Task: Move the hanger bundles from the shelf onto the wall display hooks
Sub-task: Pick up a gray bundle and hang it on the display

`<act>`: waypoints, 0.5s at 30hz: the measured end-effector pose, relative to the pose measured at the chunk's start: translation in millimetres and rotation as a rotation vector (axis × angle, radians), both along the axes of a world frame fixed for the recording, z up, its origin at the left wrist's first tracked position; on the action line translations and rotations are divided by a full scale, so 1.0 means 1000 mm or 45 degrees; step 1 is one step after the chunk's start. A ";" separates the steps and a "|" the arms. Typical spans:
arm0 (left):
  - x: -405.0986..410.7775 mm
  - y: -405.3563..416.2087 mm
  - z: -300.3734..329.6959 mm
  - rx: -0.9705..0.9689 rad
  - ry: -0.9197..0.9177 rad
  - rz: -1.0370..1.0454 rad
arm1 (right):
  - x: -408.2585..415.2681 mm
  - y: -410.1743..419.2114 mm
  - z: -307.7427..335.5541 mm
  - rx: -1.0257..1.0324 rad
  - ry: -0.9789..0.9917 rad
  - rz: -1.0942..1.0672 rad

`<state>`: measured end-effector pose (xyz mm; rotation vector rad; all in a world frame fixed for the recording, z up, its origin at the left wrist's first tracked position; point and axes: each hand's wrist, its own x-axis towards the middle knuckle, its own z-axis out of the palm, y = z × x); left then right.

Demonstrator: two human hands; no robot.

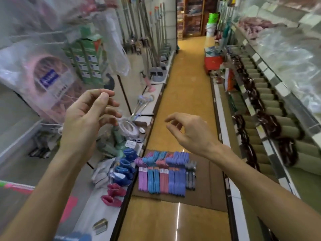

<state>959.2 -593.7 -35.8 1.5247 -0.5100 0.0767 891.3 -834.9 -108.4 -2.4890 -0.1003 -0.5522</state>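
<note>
The hanger bundles [165, 173] lie in a row on a flat sheet of cardboard [208, 185] on the aisle floor [187, 84], sorted by colour: purple, blue, pink, violet and a small grey set at the far right of the row. Just left of the cardboard runs a low white shelf [107, 202] carrying blue slippers [124, 169], magenta slippers [114, 193], a coil of clear tubing [128, 126] and a small metal clip [100, 225]. Above that shelf, clear plastic bags [45, 75] hang on wall display hooks [34, 34], one holding a pink ring-shaped item, with green boxes [86, 61] beside them. Right of the cardboard stand sloped shelves of rolled beige goods [271, 119] and dark bundles.

Both hands hover above the cardboard. The left hand [86, 117] is raised toward the hanging bags, its grip apart, fingers loosely spread and holding nothing. The right hand [189, 129] hangs over the floor, fingers loosely curled, grip apart and empty.
</note>
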 end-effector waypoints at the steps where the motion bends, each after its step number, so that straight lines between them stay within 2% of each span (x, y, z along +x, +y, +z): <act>1: 0.007 -0.011 -0.009 0.011 0.023 -0.023 | 0.002 -0.010 -0.010 0.000 0.025 -0.036; 7: 0.048 -0.080 -0.082 0.058 0.154 -0.119 | 0.016 -0.061 -0.088 -0.073 0.211 -0.330; 15: 0.092 -0.147 -0.275 0.153 0.382 -0.233 | 0.043 -0.110 -0.271 -0.072 0.411 -0.515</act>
